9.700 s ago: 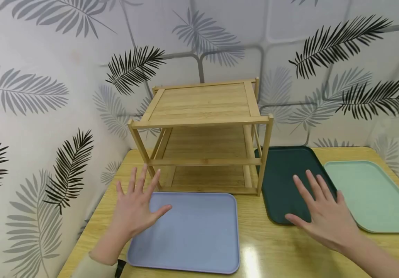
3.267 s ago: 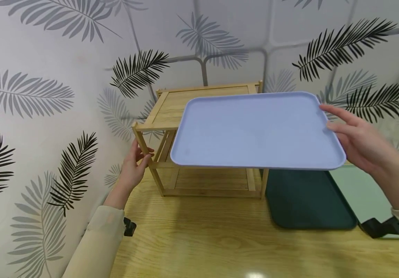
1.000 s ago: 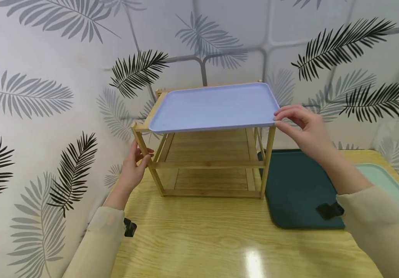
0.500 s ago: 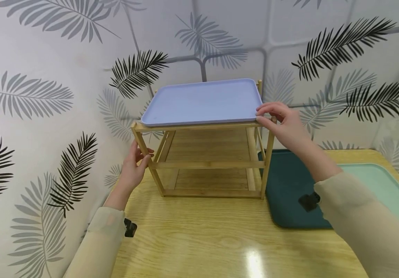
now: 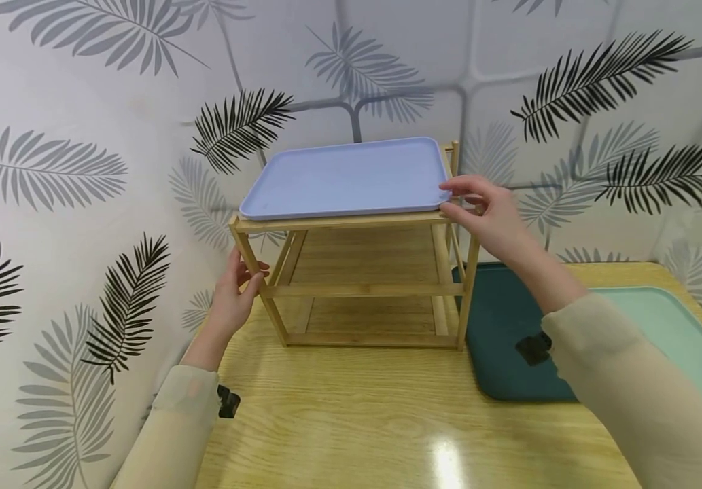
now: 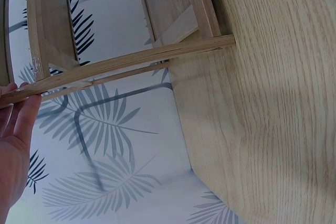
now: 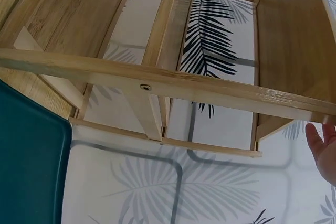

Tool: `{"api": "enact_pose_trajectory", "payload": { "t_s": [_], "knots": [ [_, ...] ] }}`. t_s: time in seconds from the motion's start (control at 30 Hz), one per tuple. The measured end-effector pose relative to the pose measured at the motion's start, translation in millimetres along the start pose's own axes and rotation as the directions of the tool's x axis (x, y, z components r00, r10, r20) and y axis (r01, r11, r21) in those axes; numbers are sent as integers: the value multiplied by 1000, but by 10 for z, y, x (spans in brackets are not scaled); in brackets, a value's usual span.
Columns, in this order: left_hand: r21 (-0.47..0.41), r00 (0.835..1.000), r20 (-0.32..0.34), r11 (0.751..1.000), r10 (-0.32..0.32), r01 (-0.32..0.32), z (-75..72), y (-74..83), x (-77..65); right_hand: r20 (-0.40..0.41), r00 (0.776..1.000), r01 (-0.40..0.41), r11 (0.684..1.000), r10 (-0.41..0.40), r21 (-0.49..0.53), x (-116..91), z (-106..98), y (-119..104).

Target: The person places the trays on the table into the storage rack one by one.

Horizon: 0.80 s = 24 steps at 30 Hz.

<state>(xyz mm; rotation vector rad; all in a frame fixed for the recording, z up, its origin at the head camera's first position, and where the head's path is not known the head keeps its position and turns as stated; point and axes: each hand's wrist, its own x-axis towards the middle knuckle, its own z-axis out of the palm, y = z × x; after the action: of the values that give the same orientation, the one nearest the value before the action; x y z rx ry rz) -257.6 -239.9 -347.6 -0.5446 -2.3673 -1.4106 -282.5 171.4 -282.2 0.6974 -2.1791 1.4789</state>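
Note:
A lavender-blue tray [image 5: 344, 178] lies on the top shelf of a three-tier wooden rack [image 5: 363, 290], its left edge near the rack's left end. My right hand [image 5: 488, 210] pinches the tray's front right corner, thumb at the front and fingers along the side. In the right wrist view only part of the right hand [image 7: 323, 153] shows at the right border, and the tray is out of sight. My left hand [image 5: 231, 299] holds the rack's front left leg. The left wrist view has the left hand [image 6: 18, 129] curled round that leg [image 6: 131, 59].
A dark green tray [image 5: 503, 353] lies on the wooden table [image 5: 338, 414] right of the rack, partly behind my right arm. Beyond it is a mint green tray [image 5: 662, 319]. A leaf-patterned wall [image 5: 351, 61] stands close behind and to the left.
The lavender-blue tray went from the table up onto the rack's top shelf, then slid left with my right hand. Lately it shifted slightly further left. My left hand stays on the leg.

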Motion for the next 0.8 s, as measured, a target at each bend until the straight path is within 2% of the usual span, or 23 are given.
{"api": "enact_pose_trajectory", "payload": {
  "t_s": [0.17,0.3,0.37,0.47,0.57,0.67,0.8],
  "knots": [
    [-4,1000,-2,1000,2,-2,3,9,-6,-114,991,71,996,-64,58,-137,-144,-28],
    [-6,1000,0,1000,1,-1,4,14,-4,-133,986,106,992,-96,70,-419,-319,-11],
    [-7,1000,3,1000,2,-2,6,14,-5,-97,991,104,992,-97,76,-610,-399,25],
    [-7,1000,4,1000,8,-8,9,17,-4,-1,998,69,997,-69,35,-941,-500,121],
    [-8,1000,3,1000,15,-15,11,15,-2,111,994,1,999,3,-34,-1292,-559,278],
    [-6,1000,1,1000,16,-16,11,7,-3,210,974,-73,996,84,-59,-1612,-547,493],
    [-2,1000,-2,1000,5,-5,12,1,-3,346,922,-144,984,173,-109,-1943,-483,808]
  ]
}}
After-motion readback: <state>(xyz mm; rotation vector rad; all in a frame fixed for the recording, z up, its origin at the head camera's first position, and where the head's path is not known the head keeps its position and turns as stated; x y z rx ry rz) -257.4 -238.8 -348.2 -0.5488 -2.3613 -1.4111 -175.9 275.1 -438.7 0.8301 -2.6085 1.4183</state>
